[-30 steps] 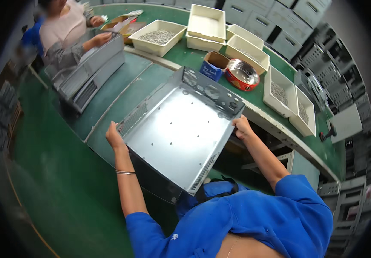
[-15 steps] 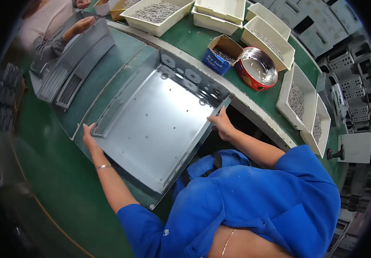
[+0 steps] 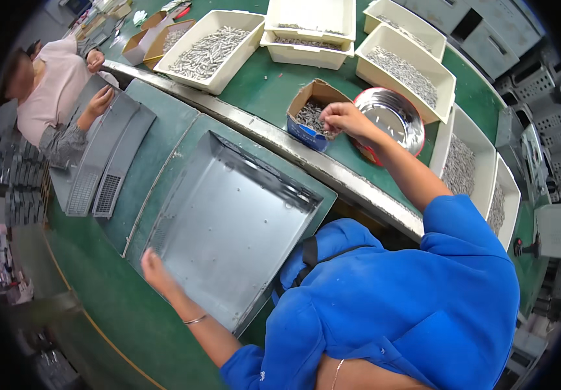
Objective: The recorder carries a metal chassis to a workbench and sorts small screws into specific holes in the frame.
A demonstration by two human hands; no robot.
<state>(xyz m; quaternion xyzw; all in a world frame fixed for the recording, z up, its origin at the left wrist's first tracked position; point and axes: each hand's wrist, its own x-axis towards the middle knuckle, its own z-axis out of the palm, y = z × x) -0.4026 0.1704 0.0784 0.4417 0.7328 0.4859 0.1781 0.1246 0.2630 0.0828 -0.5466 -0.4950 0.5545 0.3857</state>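
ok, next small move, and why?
Probably dip the right hand into the box of loose parts to pinch one: it's right by them, and the case rests on the low table. Can't tell if it already holds one.

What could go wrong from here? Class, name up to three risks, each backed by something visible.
1. The right hand is at the open blue box; a knock might spill the small metal parts.
2. The right forearm passes close to the red round tin and could nudge it.
3. The left hand is by the open metal case; a bump might shift it on the green table.
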